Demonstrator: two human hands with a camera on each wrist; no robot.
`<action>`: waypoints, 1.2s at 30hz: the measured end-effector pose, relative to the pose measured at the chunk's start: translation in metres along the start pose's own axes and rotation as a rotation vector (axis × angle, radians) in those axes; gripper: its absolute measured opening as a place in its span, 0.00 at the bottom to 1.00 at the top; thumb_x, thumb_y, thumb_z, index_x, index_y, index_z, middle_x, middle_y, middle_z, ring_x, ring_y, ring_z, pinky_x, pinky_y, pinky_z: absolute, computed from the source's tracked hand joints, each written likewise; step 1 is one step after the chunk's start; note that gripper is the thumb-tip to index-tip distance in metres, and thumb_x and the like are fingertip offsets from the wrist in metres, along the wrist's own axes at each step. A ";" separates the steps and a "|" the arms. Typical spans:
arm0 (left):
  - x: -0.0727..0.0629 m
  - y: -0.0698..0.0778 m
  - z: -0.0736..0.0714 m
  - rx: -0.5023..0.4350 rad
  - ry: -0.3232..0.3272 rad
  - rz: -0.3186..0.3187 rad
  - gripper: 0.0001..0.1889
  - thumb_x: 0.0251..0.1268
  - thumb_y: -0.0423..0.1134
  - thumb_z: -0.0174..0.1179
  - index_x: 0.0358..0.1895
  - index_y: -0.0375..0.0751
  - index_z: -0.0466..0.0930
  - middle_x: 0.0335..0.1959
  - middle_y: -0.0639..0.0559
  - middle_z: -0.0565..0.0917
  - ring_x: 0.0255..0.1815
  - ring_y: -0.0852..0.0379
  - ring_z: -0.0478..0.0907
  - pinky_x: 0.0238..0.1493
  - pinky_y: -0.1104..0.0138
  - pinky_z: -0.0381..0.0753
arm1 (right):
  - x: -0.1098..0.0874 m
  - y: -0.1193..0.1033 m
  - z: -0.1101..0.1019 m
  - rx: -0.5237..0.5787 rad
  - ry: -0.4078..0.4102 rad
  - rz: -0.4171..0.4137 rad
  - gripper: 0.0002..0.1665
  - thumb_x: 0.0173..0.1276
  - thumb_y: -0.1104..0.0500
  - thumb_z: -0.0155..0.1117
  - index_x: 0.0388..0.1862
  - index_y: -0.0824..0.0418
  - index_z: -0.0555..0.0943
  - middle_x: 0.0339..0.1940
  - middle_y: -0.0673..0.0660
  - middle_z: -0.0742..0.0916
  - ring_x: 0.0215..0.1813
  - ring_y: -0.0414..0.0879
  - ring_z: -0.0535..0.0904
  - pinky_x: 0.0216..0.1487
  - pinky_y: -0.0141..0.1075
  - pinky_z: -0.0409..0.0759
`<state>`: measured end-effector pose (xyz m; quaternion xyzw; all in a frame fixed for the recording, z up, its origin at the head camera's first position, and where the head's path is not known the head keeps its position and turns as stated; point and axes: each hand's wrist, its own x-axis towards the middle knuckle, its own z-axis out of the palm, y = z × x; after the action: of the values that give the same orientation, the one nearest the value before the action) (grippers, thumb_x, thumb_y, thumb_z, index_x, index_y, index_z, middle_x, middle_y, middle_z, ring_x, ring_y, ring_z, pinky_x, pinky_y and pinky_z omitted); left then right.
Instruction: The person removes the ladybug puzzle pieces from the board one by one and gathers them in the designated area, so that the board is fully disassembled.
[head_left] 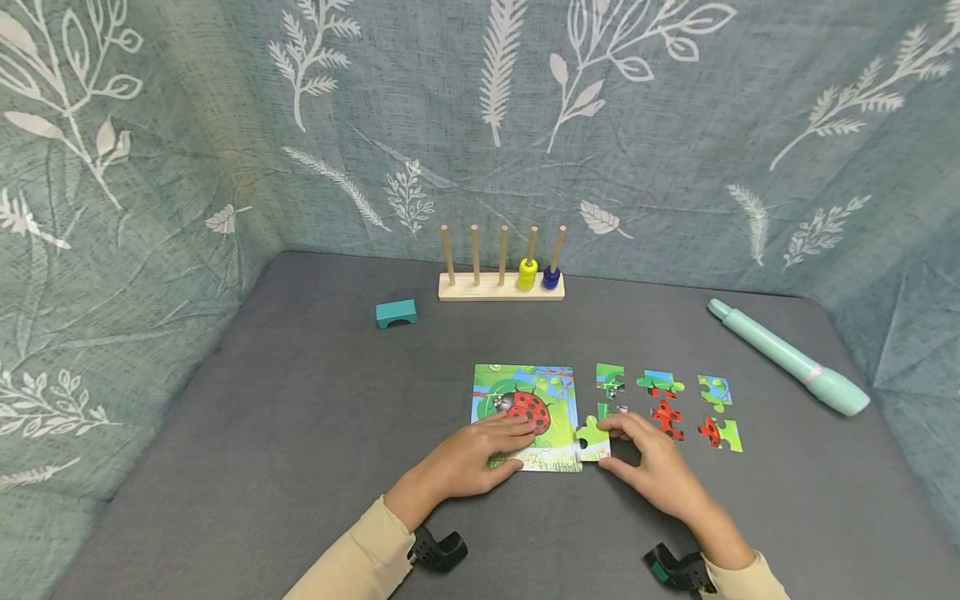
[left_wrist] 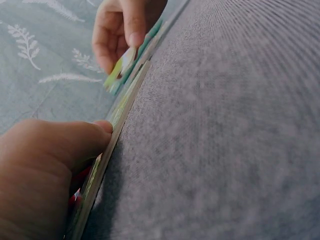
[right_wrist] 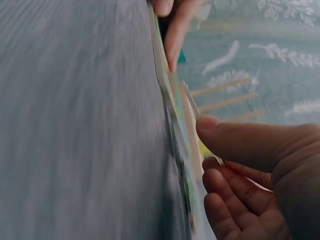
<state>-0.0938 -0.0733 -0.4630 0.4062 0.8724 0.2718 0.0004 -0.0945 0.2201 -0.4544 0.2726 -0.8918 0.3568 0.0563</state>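
A square ladybug puzzle board lies on the dark table. My left hand rests on its lower left part, fingers laid over the picture; in the left wrist view the thumb lies along the board's edge. Between thumb and fingers my right hand pinches a green jigsaw piece just at the board's right edge. In the left wrist view this jigsaw piece is tilted and raised above the surface. Two rows of loose jigsaw pieces lie right of the board, one partly hidden by my right hand.
Behind the board stands a wooden peg rack with yellow and blue rings on two pegs. A teal arched block sits to its left. On the far right lies a mint-green tube-shaped object. A leaf-patterned cloth hangs behind the table.
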 end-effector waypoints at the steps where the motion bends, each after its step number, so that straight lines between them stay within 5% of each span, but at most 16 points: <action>1: 0.000 0.000 0.000 0.003 0.001 0.003 0.21 0.68 0.42 0.56 0.62 0.41 0.75 0.65 0.51 0.74 0.68 0.55 0.69 0.74 0.64 0.60 | -0.003 0.003 -0.003 0.002 0.008 0.003 0.28 0.47 0.65 0.77 0.49 0.58 0.79 0.44 0.49 0.83 0.43 0.41 0.79 0.45 0.29 0.79; 10: 0.001 -0.001 0.002 0.008 0.026 0.022 0.21 0.68 0.41 0.56 0.62 0.41 0.75 0.64 0.50 0.75 0.67 0.55 0.69 0.73 0.63 0.62 | -0.031 0.022 -0.033 0.025 0.070 0.035 0.29 0.43 0.69 0.77 0.47 0.60 0.80 0.44 0.50 0.83 0.43 0.37 0.78 0.48 0.15 0.71; 25: 0.000 -0.001 0.002 0.008 0.042 0.029 0.21 0.68 0.41 0.56 0.62 0.41 0.75 0.64 0.50 0.75 0.67 0.55 0.69 0.73 0.63 0.62 | -0.081 0.053 -0.086 0.039 0.083 0.186 0.27 0.47 0.70 0.75 0.49 0.63 0.80 0.46 0.37 0.80 0.47 0.24 0.72 0.49 0.12 0.67; 36: 0.001 0.000 0.001 -0.023 0.025 -0.002 0.21 0.68 0.42 0.56 0.62 0.42 0.76 0.64 0.52 0.75 0.67 0.56 0.69 0.73 0.63 0.61 | -0.100 0.068 -0.097 0.030 0.078 0.232 0.24 0.49 0.70 0.74 0.47 0.65 0.80 0.47 0.34 0.76 0.48 0.21 0.70 0.49 0.10 0.64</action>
<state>-0.0941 -0.0724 -0.4636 0.4019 0.8696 0.2867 -0.0057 -0.0548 0.3698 -0.4536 0.1542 -0.9090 0.3845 0.0453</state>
